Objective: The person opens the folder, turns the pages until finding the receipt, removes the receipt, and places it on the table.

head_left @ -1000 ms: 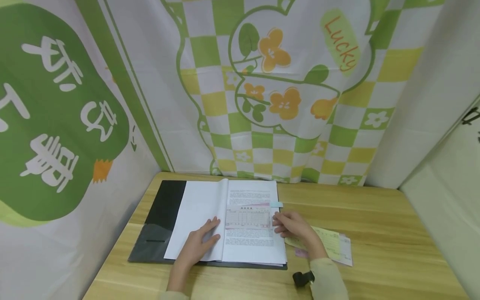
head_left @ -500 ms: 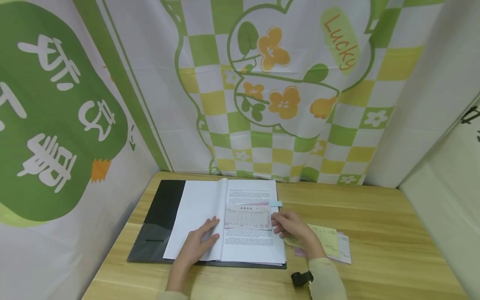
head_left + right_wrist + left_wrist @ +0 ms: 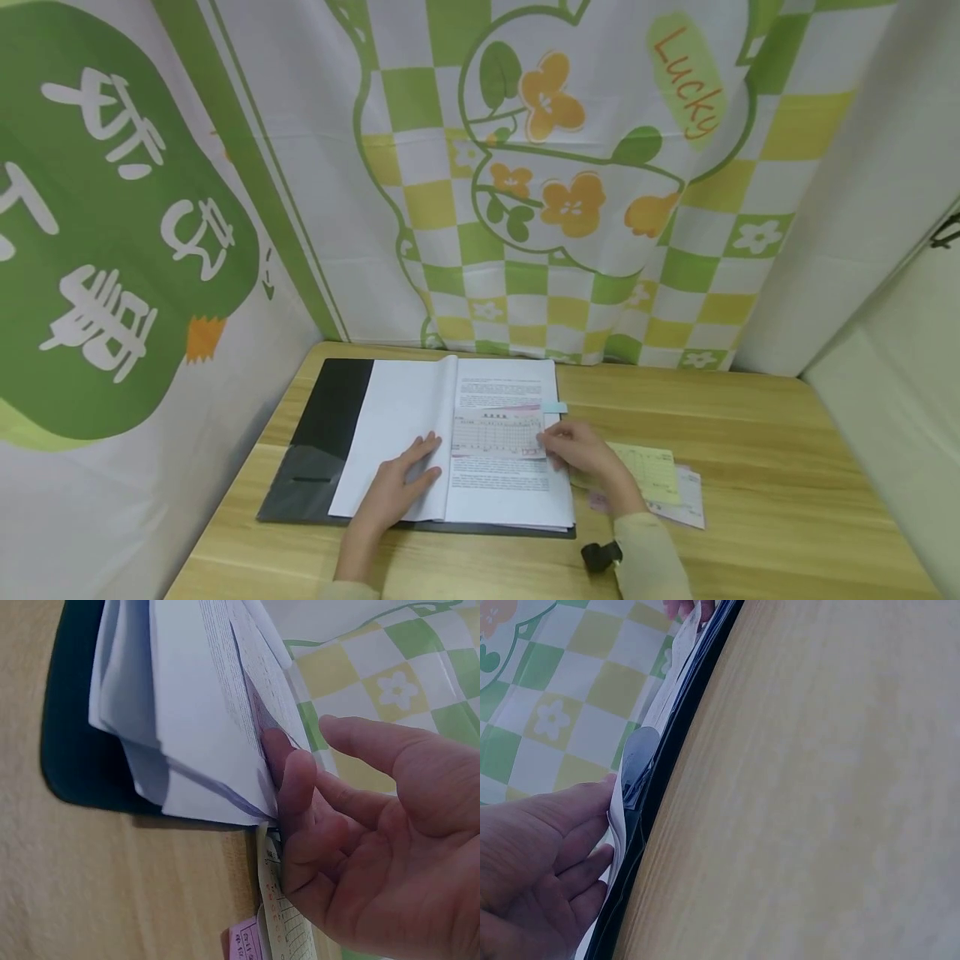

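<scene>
While the left hand point(image 3: 393, 487) rested, fingers nearly straight, on the blank page point(image 3: 393, 408) at eight o'clock from the slip point(image 3: 491, 433), the right hand point(image 3: 581, 448) touched the slip's three o'clock edge, half-curled, pinch unclear. Aligning it on the text page point(image 3: 498, 507) seemed underway; squaring looked due.

Behind the wood-grain tabletop point(image 3: 750, 450) hung a checked green, yellow and white cloth point(image 3: 517, 283) reading "Lucky"; the left wall point(image 3: 277, 183) bore a big green patch point(image 3: 127, 233).
</scene>
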`<state>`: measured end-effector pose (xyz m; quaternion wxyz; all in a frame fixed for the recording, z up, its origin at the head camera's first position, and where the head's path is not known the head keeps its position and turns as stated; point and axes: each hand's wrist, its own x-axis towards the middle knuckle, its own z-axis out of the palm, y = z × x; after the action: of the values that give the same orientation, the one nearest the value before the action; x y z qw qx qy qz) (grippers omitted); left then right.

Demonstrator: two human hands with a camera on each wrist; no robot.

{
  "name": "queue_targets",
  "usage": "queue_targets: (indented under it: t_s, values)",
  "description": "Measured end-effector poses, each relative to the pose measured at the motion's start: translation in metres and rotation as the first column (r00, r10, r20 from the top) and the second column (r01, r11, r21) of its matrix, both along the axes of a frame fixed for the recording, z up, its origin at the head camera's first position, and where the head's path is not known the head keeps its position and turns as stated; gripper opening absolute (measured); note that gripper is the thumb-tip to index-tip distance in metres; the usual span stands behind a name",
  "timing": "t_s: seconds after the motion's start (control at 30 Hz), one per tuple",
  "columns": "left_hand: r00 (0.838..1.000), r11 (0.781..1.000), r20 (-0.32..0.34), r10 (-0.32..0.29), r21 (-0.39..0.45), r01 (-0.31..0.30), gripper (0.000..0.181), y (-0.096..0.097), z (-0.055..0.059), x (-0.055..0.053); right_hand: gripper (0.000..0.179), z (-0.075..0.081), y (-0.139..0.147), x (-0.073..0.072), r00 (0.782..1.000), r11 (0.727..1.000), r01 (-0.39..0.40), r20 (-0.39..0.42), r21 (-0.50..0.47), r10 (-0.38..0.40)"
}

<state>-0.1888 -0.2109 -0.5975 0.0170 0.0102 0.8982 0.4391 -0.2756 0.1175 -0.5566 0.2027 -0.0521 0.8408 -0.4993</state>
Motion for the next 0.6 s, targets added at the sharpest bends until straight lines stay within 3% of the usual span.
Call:
queue_targets:
  t_s: [0.37, 0.6]
  values:
    - [1.000, 1.000, -0.004, -0.007, 0.012, 0.007, 0.052, -0.0003, -0.0044, -0.0019, 0.024, -0.0083, -0.0070, 0.0037, 0.998, 0.998, 0.061, 0.032, -0.018, -0.061]
    - [1.000, 1.000, -0.004, 0.003, -0.003, -0.003, 0.052, -0.0010, -0.0015, 0.0001, 0.018, -0.0074, -0.0086, 0.0055, 0.998, 0.998, 0.065, 0.020, -0.008, -0.065]
